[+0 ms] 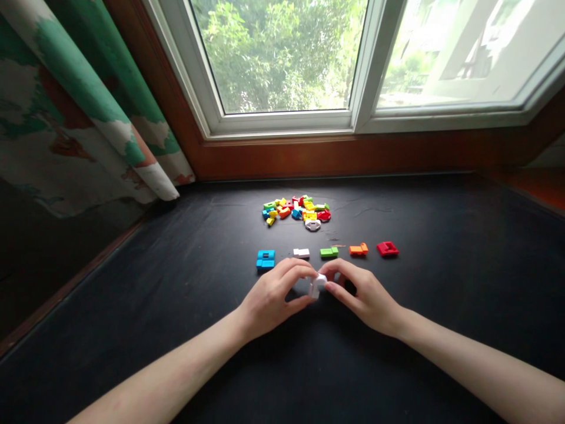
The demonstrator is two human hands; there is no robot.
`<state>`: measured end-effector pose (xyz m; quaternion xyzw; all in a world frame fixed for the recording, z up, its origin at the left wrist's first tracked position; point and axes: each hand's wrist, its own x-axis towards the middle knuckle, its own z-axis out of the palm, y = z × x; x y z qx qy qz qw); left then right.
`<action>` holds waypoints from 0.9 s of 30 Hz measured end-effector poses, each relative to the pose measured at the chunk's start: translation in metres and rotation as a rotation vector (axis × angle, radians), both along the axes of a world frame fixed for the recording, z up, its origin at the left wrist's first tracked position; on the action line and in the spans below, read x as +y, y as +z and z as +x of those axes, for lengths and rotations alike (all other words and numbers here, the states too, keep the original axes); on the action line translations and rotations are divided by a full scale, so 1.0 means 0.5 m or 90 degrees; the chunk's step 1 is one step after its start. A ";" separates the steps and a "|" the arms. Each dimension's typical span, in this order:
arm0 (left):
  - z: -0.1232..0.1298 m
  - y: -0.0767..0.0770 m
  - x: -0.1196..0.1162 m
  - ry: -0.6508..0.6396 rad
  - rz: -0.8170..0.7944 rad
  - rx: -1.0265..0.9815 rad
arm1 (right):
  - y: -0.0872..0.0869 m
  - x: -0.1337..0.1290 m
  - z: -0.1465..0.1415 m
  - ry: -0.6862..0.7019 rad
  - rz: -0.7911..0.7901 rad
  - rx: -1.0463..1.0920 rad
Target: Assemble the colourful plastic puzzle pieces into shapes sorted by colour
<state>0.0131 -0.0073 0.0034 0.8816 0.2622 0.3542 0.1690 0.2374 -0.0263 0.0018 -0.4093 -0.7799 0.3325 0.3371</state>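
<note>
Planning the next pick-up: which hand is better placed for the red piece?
Probably the right hand: it is nearer the red plastic piece than the left hand. Both hands hold the white plastic piece, though, so it would have to let go first.

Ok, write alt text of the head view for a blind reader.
A person's left hand and right hand pinch a white plastic piece on a black surface. Behind them lie a row of five coloured pieces and a heap of coloured pieces, below a window.

A plastic piece (317, 286) between left hand (271, 300) and right hand (366, 298), row of pieces (329, 252) just ahead of both hands, loose heap (296, 211) farther ahead, window (278, 59) beyond.
</note>
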 end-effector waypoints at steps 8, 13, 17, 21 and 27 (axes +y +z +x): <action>-0.004 -0.001 -0.004 0.037 -0.045 0.002 | 0.001 0.000 0.000 -0.003 0.011 0.013; -0.005 0.002 0.000 0.031 -0.056 0.007 | -0.002 0.001 0.001 -0.011 0.024 0.029; -0.005 0.004 0.001 0.024 -0.062 -0.007 | -0.002 0.000 0.001 -0.013 0.024 0.039; -0.003 0.000 -0.001 0.050 -0.075 -0.005 | -0.001 0.000 0.001 -0.012 0.010 0.034; -0.001 -0.005 -0.002 0.077 -0.054 -0.012 | 0.000 -0.004 0.003 -0.018 0.009 0.017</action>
